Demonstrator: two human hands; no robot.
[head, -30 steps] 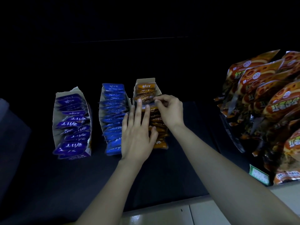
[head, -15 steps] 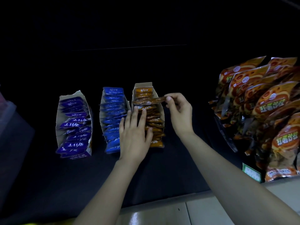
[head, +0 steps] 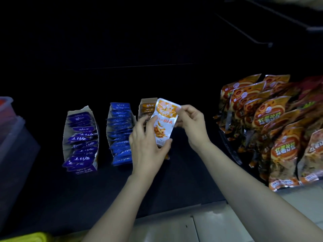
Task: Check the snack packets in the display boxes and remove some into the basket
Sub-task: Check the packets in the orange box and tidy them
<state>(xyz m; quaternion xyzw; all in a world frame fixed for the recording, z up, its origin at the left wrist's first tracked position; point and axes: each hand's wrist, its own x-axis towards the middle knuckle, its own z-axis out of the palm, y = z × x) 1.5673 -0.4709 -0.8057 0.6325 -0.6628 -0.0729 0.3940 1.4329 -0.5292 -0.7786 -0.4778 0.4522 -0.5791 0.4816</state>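
Three open cardboard display boxes stand side by side on a dark shelf [head: 185, 182]. The left box [head: 65, 137] holds purple packets [head: 82, 149], the middle box [head: 133, 117] holds blue packets [head: 120, 137], and the right box [head: 148, 100] holds orange packets [head: 147, 109].

One orange-and-white snack packet [head: 165, 123] is held upright above the right box, printed face toward the camera, clear of the row beneath it. Both hands grasp it:
- The left hand [head: 148, 149] grips the lower end, thumb at the bottom edge and fingers curled behind the left side.
- The right hand [head: 192, 124] pinches the upper right corner between thumb and fingertips.

Large orange snack bags [head: 272, 130] stand in overlapping rows at the right end of the shelf, well apart from the boxes. A translucent plastic container [head: 10, 123] sits at the far left edge. A yellow object [head: 31, 237] shows at the bottom left corner; too little is visible to identify it. Pale floor tiles [head: 209, 227] run below the shelf front.
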